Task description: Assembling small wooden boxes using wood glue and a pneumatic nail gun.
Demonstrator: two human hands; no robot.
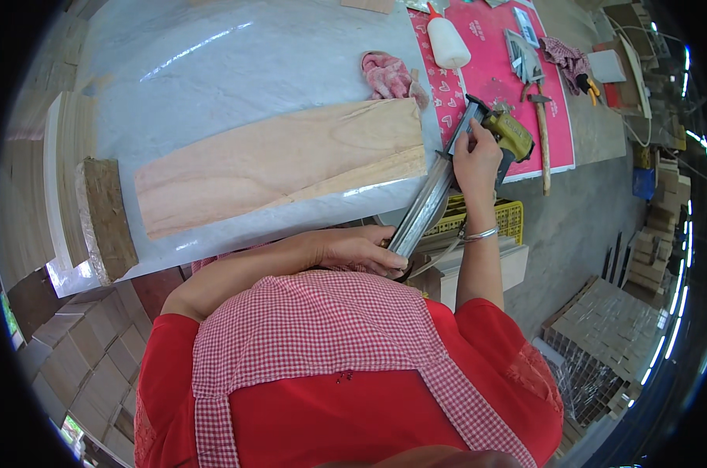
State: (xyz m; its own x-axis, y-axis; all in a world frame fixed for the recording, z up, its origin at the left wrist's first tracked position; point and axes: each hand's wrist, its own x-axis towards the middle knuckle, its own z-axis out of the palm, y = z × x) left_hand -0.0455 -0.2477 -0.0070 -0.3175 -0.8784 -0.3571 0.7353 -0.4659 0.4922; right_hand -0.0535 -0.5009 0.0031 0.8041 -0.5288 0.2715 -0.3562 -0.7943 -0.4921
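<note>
A nail gun with an olive-green body point(512, 134) lies slantwise at the right front corner of the table, its long metal magazine point(425, 204) running back toward me. My left hand point(360, 251) is closed around the near end of that magazine, close to my apron. Higher up, my right hand point(478, 162) pinches at the magazine beside the gun body, thumb and fingertips together. Whether a nail strip sits between those fingers is too small to tell. A pale, tapered wooden board point(283, 168) lies flat on the table left of the gun, apart from both hands.
On a pink mat point(494, 70) are a white squeeze bottle point(448, 43) with a red tip and a hammer point(542, 136). A pink cloth point(385, 74) lies behind the board. Stacked boards point(71, 179) stand at left. A yellow crate point(511, 221) sits below the table edge.
</note>
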